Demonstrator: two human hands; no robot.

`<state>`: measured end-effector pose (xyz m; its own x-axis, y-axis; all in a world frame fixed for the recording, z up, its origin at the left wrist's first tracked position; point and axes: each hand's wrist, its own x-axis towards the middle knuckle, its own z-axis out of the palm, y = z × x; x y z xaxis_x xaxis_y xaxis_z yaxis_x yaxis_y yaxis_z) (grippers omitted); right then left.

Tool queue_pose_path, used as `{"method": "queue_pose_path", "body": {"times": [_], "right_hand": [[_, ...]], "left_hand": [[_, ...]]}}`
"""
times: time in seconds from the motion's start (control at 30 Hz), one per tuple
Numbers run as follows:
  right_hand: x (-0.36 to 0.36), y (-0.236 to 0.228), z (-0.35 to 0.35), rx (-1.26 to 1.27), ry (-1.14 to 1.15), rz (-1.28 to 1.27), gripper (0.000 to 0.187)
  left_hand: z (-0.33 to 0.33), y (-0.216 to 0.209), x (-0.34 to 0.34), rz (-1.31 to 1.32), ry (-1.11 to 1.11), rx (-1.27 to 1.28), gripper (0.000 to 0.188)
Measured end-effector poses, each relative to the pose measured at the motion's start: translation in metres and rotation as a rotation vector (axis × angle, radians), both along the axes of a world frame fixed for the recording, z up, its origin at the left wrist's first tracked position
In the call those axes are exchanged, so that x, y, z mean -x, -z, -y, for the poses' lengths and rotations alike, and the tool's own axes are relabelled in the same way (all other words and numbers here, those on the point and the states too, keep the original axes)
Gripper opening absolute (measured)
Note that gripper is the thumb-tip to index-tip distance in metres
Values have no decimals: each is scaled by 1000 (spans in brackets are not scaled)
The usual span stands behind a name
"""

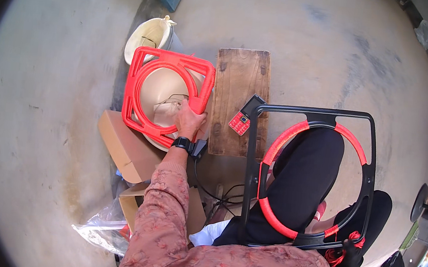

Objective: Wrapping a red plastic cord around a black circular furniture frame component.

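Two hands are working apart: the left hand is gripping the red-wrapped frame left of the wooden stool; the black-gloved right hand is holding red cord at the black frame, right of the stool. Snug, even turns are probably mattering.

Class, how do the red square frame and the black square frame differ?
Colour: the red square frame looks red all over; the black square frame has red wrapping only on parts of its ring.
Place: the red frame sits over a beige round container, the black frame across the person's thighs.
Hands: the left hand grips the red frame; the right hand is at the black frame's corner.
Both have a round ring inside.
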<state>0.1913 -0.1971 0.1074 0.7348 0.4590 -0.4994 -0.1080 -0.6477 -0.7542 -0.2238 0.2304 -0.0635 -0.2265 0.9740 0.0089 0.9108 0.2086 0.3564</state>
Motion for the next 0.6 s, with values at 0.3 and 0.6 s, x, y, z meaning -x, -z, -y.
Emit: {"method": "queue_pose_path", "body": {"times": [0.3,0.6], "right_hand": [[-3,-9,-4,192,-40,39,22],[3,3,15,88,-513,617,25]], "left_hand": [[-9,-19,-7,7,-124,-133,40],[-1,14,8,83,-143,-38,47]]}}
